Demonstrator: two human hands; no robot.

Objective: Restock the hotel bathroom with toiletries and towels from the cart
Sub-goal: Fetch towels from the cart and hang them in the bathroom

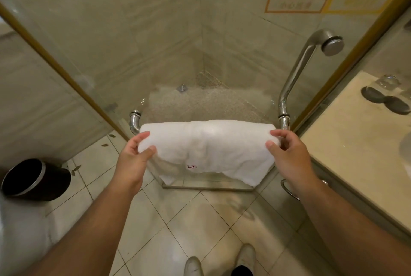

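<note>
A white folded towel point(206, 144) with a small red mark hangs over the chrome bar point(134, 121) on the glass shower door. My left hand point(133, 155) pinches the towel's left end between thumb and fingers. At the towel's right end, my right hand point(289, 153) pinches the cloth the same way. The bar's middle is hidden under the towel; only its two curved ends show.
A tall chrome door handle point(298, 71) rises at the right. The beige counter point(355, 142) at the right holds dark coasters point(384, 100) and a glass. A black bin point(33, 179) stands on the tiled floor at left. My shoes point(222, 262) are below.
</note>
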